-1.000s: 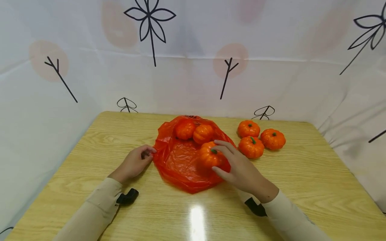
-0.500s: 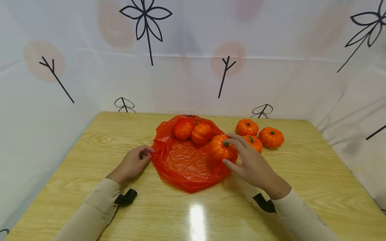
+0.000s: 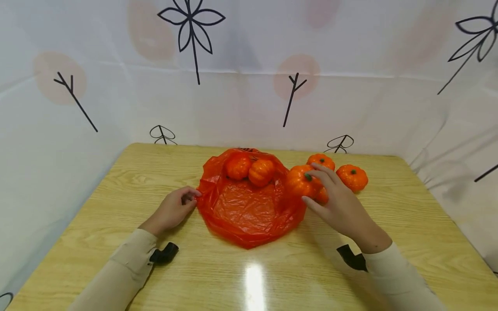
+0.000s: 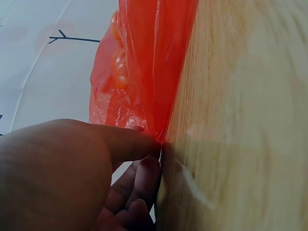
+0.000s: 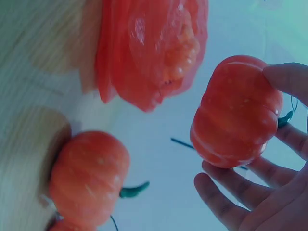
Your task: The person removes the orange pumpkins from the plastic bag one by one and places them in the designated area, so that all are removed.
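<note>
An orange mini pumpkin (image 3: pixel 298 182) with a green stem is in my right hand (image 3: pixel 344 209), held between thumb and fingers. In the right wrist view the held pumpkin (image 5: pixel 238 110) is raised off the table, beside the bag. It overlaps the right rim of the thin red plastic bag (image 3: pixel 249 239) in the head view. My left hand (image 3: pixel 173 211) pinches the bag's left edge; in the left wrist view, thumb and forefinger meet on the gathered plastic (image 4: pixel 156 110). Two pumpkins, one left (image 3: pixel 237 167) and one right (image 3: pixel 261 172), lie at the back of the bag.
Right of the bag, three more pumpkins sit on the wooden table (image 3: pixel 393 224): a rear one (image 3: pixel 324 160), a right one (image 3: pixel 352 178), and a front one (image 5: pixel 91 178) mostly covered by the held pumpkin in the head view. A patterned white cloth (image 3: pixel 241 108) hangs behind the table.
My right hand has carried the pumpkin rightward and a little farther back, from over the bag's opening to its right rim. The left hand keeps its place on the bag.
</note>
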`<state>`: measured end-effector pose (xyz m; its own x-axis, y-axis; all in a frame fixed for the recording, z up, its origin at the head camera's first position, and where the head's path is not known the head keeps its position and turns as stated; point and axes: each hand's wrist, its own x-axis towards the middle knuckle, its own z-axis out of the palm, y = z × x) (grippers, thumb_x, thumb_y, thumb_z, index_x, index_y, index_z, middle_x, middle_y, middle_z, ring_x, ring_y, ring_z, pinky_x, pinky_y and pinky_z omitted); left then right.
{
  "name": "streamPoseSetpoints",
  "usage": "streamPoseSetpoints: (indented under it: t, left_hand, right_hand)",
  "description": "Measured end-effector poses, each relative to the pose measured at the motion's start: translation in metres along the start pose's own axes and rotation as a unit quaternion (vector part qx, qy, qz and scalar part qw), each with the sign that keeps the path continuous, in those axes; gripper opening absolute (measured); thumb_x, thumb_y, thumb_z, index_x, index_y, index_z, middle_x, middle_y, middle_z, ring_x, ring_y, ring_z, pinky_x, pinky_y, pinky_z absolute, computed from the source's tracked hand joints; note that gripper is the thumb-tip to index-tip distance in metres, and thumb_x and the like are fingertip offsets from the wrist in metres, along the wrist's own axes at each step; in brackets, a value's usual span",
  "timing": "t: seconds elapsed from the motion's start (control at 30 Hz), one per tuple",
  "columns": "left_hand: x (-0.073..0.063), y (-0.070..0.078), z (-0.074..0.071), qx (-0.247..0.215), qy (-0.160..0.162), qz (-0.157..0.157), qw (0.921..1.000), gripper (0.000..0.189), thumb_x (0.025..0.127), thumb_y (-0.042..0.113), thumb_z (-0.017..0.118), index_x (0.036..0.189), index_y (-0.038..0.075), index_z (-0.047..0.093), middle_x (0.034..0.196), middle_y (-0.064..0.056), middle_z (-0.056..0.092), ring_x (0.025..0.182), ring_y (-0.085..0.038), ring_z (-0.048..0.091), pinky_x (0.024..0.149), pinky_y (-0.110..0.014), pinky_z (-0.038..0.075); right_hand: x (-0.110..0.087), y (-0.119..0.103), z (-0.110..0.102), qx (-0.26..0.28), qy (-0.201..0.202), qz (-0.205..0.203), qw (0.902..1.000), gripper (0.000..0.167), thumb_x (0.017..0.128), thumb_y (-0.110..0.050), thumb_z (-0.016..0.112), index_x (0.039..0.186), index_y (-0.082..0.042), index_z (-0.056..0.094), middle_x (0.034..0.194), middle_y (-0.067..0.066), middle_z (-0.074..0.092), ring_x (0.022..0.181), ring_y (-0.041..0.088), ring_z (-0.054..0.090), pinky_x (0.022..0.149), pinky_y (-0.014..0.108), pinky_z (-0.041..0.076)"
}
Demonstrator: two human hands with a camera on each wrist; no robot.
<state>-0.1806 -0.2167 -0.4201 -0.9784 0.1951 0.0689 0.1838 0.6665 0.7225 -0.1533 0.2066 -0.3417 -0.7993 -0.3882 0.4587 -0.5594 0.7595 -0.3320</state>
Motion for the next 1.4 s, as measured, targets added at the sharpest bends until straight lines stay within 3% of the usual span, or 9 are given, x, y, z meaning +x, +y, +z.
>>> streamPoseSetpoints:
  t: [0.07,0.17,0.27,0.53,0.6,0.93,1.4]
  left_hand:
    - [0.0,-0.001,0.0,0.0,0.001,-0.003,1.0,0.018,0.098,0.006,0.061,0.115,0.007,0.066,0.099,-0.007,0.065,0.088,-0.018,0.058,0.082,-0.033,0.049]
    - [-0.001,-0.002,0.0,-0.001,0.0,-0.004,1.0,0.018,0.098,0.006,0.061,0.115,0.007,0.066,0.098,-0.007,0.065,0.087,-0.018,0.057,0.08,-0.032,0.049]
    - [-0.002,-0.002,0.001,-0.002,0.001,-0.004,1.0,0.018,0.098,0.006,0.061,0.115,0.007,0.066,0.098,-0.007,0.065,0.087,-0.018,0.057,0.079,-0.031,0.049]
    - [0.0,0.0,0.001,-0.003,0.002,0.0,1.0,0.018,0.098,0.005,0.06,0.115,0.006,0.066,0.098,-0.008,0.066,0.086,-0.018,0.058,0.08,-0.032,0.049]
    - [0.0,0.0,0.001,-0.004,0.003,0.0,1.0,0.018,0.098,0.005,0.06,0.115,0.006,0.066,0.098,-0.007,0.066,0.086,-0.018,0.058,0.079,-0.031,0.049]
    - [-0.001,-0.002,0.002,-0.004,0.003,-0.001,1.0,0.018,0.098,0.005,0.061,0.115,0.007,0.066,0.099,-0.007,0.066,0.086,-0.018,0.058,0.08,-0.031,0.049]
    - [-0.001,0.004,0.0,0.003,0.001,0.007,1.0,0.018,0.097,0.004,0.061,0.114,0.006,0.066,0.098,-0.008,0.067,0.086,-0.017,0.058,0.079,-0.031,0.048]
  right_hand:
    - [0.0,0.002,-0.003,0.0,-0.003,0.01,0.9999,0.056,0.087,-0.018,0.078,0.134,-0.005,0.049,0.151,0.017,0.042,0.093,0.035,0.07,0.083,0.053,0.056]
    - [-0.001,0.004,-0.006,0.003,-0.013,0.023,0.9996,0.057,0.088,-0.017,0.077,0.135,-0.005,0.047,0.152,0.02,0.042,0.118,0.044,0.06,0.093,0.06,0.05]
    - [-0.001,0.008,-0.009,-0.001,-0.015,0.028,0.9995,0.06,0.088,-0.016,0.077,0.136,-0.003,0.044,0.15,0.02,0.045,0.129,0.046,0.05,0.097,0.062,0.047]
    - [-0.002,0.018,-0.018,-0.004,0.011,0.065,0.9978,0.062,0.09,-0.015,0.074,0.14,-0.004,0.038,0.149,0.025,0.041,0.108,0.046,0.059,0.081,0.062,0.053]
    - [-0.002,0.021,-0.02,-0.008,0.017,0.078,0.9968,0.063,0.09,-0.015,0.073,0.141,-0.003,0.037,0.147,0.027,0.041,0.109,0.047,0.056,0.08,0.064,0.052]
    - [-0.003,0.042,-0.029,-0.012,0.001,0.16,0.987,0.068,0.095,-0.023,0.067,0.147,0.003,0.032,0.146,0.034,0.036,0.123,0.057,0.044,0.095,0.073,0.038]
    - [-0.004,0.064,-0.033,-0.017,-0.037,0.241,0.9697,0.069,0.097,-0.03,0.058,0.148,0.005,0.029,0.148,0.039,0.028,0.121,0.058,0.044,0.096,0.073,0.037]
